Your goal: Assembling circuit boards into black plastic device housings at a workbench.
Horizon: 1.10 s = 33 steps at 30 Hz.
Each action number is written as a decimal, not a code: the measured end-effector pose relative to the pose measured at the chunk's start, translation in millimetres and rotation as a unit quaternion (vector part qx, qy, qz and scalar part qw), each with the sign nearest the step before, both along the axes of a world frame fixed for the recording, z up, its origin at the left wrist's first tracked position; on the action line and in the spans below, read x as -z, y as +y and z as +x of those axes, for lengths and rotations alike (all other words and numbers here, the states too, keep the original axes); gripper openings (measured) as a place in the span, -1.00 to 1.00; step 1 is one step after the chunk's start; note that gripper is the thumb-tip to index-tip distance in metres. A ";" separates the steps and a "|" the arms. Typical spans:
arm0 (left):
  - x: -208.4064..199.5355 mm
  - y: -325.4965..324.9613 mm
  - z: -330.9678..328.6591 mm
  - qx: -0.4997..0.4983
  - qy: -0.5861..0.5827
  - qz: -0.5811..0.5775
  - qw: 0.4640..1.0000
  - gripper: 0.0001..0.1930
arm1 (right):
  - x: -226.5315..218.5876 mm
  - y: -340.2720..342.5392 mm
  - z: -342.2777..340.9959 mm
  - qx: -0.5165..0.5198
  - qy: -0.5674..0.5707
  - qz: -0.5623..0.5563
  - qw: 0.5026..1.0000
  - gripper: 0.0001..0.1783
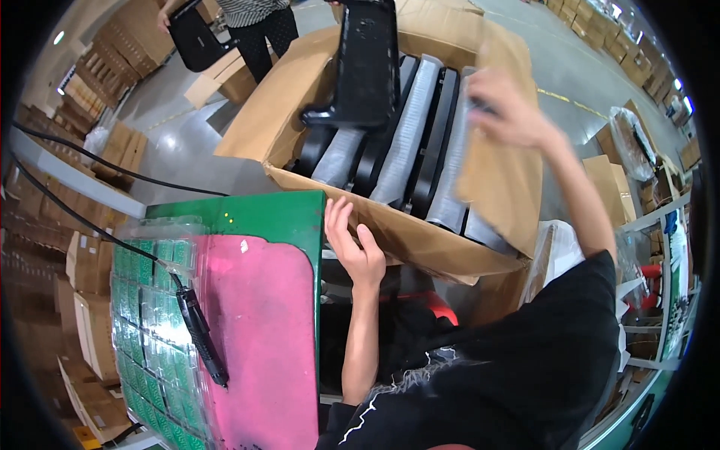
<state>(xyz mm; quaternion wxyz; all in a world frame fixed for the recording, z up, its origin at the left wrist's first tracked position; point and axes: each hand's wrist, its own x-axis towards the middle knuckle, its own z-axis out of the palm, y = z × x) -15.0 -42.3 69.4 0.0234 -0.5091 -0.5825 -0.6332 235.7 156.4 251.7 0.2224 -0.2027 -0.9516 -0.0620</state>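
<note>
One open cardboard box (397, 232) sits just beyond the bench (277, 210), in front of me and to the right. Inside: black panels (436, 146) on edge in a row, with pale wrapping (409, 127) between them.

My right hand (506, 112) is up at the box's right-side flap (499, 180), fingers curled. Blurred, so can't tell if it grips the cardboard or only touches it. Dark patch by the fingers; can't tell if that's an object or shadow.

My left hand (356, 251) is empty, fingers loosely spread, near the bench edge and the box's near wall.

One loose panel (367, 71) stands over the far left part of the box, lower end at the contents. Can't tell what supports it. Co-worker (259, 19) beyond the box has another dark panel (195, 37) in one hand.

On the bench: pink mat (262, 337), corded screwdriver (199, 326) lying on its left edge, clear tray of green circuit boards (139, 360) beside it.

My read: step in hand is managing the flap for access; loading or unloading, can't tell. Next move probably calls for flap held clear, left hand onto a panel edge, wrapping not snagged.
</note>
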 end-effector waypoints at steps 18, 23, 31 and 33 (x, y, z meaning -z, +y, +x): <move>-61.8 -93.3 85.8 0.464 -0.207 -0.031 0.861 -0.27 | 20.0 -202.0 -6.7 -0.047 -0.041 -0.599 0.798 -0.33; -58.6 -126.1 83.6 0.373 -0.374 0.009 0.849 -0.57 | 38.1 -192.9 -27.2 -0.167 -0.071 -0.627 0.757 -0.39; -64.6 -115.1 150.1 0.150 -0.441 0.087 0.880 -0.72 | 79.5 -250.6 -39.0 -0.062 0.047 -0.477 0.876 -0.63; -58.1 -108.8 149.9 0.191 -0.558 0.129 0.797 -0.69 | 99.2 -257.6 -40.2 0.019 0.202 -0.619 0.759 -0.68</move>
